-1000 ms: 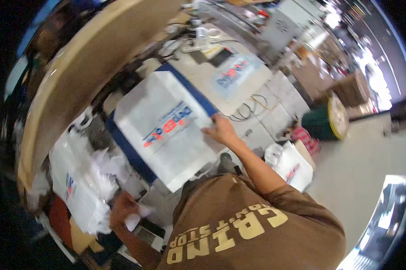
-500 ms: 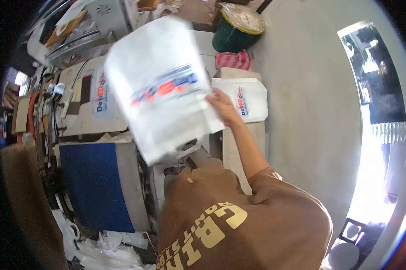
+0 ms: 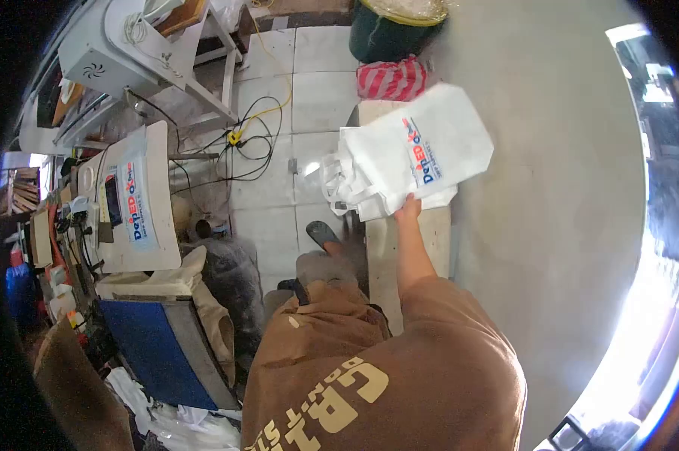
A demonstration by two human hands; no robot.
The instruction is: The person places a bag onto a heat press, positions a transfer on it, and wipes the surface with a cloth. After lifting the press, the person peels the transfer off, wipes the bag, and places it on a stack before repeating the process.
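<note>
My right hand point(image 3: 408, 207) is closed on the lower edge of a white printed bag point(image 3: 460, 135) with red and blue lettering. The bag lies over other white bags on a long pale bench point(image 3: 396, 259); their looped handles point(image 3: 339, 184) hang past the bench's left edge. My left hand is out of view. To the left, another printed white bag point(image 3: 139, 199) lies flat on a pale board point(image 3: 163, 225), with a dark flat object point(image 3: 114, 201) beside its lettering.
A red-and-white striped bundle point(image 3: 392, 78) and a green bin point(image 3: 392, 34) stand beyond the bench. Cables point(image 3: 268, 143) lie on the tiled floor. A white machine point(image 3: 110, 60) is at upper left, a blue panel point(image 3: 159, 349) at lower left, and a wall point(image 3: 542, 225) at right.
The bag in my right hand has moved right, from in front of me to the stack on the bench. The view has shifted, showing more floor and cables.
</note>
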